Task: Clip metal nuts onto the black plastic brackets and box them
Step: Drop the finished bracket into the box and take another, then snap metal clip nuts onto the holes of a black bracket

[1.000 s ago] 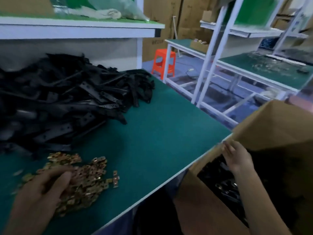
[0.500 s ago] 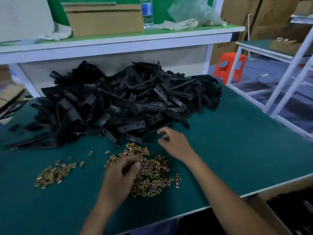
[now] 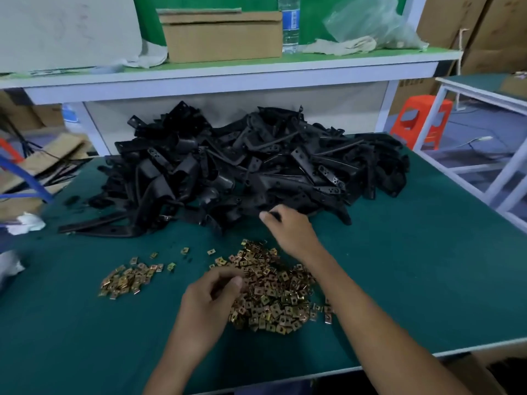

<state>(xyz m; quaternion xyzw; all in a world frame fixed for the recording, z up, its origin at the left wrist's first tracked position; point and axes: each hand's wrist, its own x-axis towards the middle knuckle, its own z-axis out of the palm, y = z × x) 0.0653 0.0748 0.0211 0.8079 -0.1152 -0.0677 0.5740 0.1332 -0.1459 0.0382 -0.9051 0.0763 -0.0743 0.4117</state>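
Note:
A big heap of black plastic brackets (image 3: 242,166) lies at the back of the green table (image 3: 413,280). In front of it is a large pile of brass-coloured metal nuts (image 3: 273,297), with a smaller pile of nuts (image 3: 127,280) to its left. My left hand (image 3: 211,300) sits at the large pile's left edge, fingers curled and thumb against fingertips, pinching nuts. My right hand (image 3: 291,229) reaches to the heap's front edge, and its thumb and fingers pinch the end of a black bracket (image 3: 274,215).
A cardboard box corner (image 3: 482,372) shows below the table's front right edge. The shelf above holds a cardboard box (image 3: 222,38), a water bottle (image 3: 289,24) and a plastic bag (image 3: 370,21). An orange stool (image 3: 422,121) and white racks stand to the right.
The view swung left from the box to the table. My right hand left the box, crossed the nuts and took hold at the bracket heap. My left hand stayed at the nuts.

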